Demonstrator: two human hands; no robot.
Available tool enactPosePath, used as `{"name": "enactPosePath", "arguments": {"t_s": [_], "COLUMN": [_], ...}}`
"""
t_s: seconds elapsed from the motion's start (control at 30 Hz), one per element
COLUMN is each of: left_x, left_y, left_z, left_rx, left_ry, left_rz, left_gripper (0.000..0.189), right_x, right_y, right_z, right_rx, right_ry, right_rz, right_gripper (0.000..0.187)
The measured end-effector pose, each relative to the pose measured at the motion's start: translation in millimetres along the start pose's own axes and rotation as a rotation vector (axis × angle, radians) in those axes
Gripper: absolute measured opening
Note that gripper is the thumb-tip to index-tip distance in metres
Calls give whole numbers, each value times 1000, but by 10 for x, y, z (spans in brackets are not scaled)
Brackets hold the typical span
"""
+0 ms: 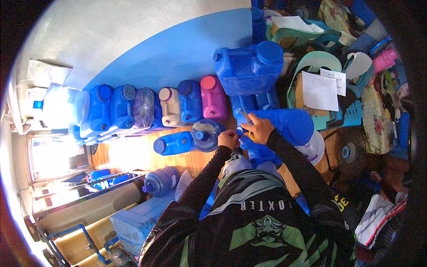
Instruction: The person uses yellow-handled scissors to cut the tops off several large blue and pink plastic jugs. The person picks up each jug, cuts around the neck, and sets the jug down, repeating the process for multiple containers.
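Note:
My right hand (261, 127) holds a pair of scissors (247, 120) with yellow handle loops, the blades pointing up and away from me. Close to its left, my left hand (229, 139) is at a small blue cap (240, 130) on a blue water container (283, 125) that lies sideways before me. The left fingers are bunched; whether they grip something small cannot be told. Behind this container, a large blue jerrycan (248, 71) stands against the wall. Left of my hands is a round water bottle (207, 135) with a blue cap.
Several jerrycans, one of them pink (213, 100), line the wall. A blue jerrycan (173, 143) is on the wooden floor. Papers (320, 90) rest on a green chair (312, 60) at right, near a fan (348, 152). Another person (378, 217) is at the lower right.

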State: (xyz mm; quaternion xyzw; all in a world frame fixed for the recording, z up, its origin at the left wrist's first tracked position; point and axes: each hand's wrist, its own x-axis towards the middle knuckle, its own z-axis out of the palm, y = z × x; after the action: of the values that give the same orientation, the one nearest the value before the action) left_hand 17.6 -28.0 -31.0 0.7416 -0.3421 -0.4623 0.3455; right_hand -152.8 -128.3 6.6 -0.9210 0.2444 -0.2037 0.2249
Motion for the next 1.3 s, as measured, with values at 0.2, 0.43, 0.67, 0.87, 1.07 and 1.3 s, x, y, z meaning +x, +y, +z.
{"name": "enactPosePath", "arguments": {"t_s": [0.2,0.43,0.67,0.87,1.07,1.3], "left_x": [-134,-1,83,277,60,43], "left_y": [184,232,246,-1,201,248], "left_z": [2,-41,-122,-242,-182,-106], "left_rx": [144,341,373,-63,156,224], "left_ry": [85,127,-16,-285,-143,31], "left_rz": [130,819,682,230,431,541], "left_gripper": [17,46,36,39,58,51], "right_x": [-54,-17,28,52,108,190], "right_y": [69,143,103,153,192,148], "right_z": [4,38,-104,-18,24,127], "right_rx": [12,10,122,131,164,67], "right_ry": [-19,-27,-73,-126,-81,-31], "right_rz": [-70,-61,-143,-45,60,218], "right_gripper": [11,14,40,28,10,12]}}
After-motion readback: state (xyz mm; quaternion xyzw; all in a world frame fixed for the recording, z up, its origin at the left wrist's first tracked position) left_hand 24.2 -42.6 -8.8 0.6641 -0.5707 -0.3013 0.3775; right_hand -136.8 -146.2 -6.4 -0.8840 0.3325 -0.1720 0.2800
